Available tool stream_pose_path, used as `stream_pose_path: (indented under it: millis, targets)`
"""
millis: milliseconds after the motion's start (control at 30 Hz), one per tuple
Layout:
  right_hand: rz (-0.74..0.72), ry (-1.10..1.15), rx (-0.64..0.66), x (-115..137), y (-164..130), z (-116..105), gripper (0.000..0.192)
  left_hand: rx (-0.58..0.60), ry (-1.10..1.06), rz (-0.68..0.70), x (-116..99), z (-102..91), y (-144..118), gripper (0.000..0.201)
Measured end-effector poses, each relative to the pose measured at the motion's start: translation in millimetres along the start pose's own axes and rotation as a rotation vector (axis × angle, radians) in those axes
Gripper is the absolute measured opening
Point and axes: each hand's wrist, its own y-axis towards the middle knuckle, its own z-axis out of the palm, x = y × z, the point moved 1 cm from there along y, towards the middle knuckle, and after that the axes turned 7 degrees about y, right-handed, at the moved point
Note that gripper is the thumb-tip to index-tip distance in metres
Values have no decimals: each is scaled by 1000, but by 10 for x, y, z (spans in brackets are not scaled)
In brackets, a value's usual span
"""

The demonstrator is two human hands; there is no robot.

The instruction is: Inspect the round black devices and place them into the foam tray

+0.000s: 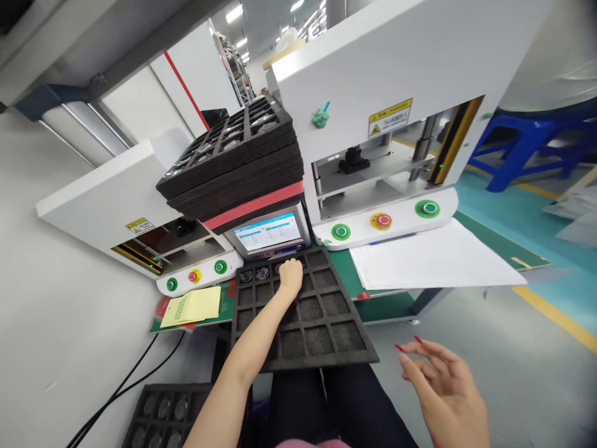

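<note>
Under the curled left hand (291, 277) lies a black foam tray (326, 360); whether the fingers grip anything is hidden. The right hand (445, 389) hangs loosely open.

Here the green bench (344, 267) is carrying quite a load, with the monitor (268, 233) sitting towards its back. Left of that monitor, one white press (107, 199) is standing; right of it, a bigger white press (345, 87) is rising. Down in front of the monitor, a black foam tray (321, 359) is lying across the bench and jutting out past its front edge. White sheets (433, 258) are spreading out to the monitor's right, while yellow sheets (196, 306) are resting to its left, something red (163, 306) peeking out beneath them.
</note>
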Motion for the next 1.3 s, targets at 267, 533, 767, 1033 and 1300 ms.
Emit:
stream_pose_path:
  millis: [267,533,767,1033,1300]
  targets:
    - [82,38,8,-9,-51,64,55,15,-154,240,304,112,-311,41]
    - [125,-14,110,3,-231,190,52,-25,-461,227,331,143,-532,54]
    - [181,-153,48,-42,-313,265,56,-186,-734,72,997,320,-1698,25]
    - [-354,-545,471,-172,-28,625,41,-318,-788,-404,1723,850,-2765,25]
    - [-665,-1014,976,-595,1114,1745,30,-333,-814,-518,1772,1161,-3110,28]
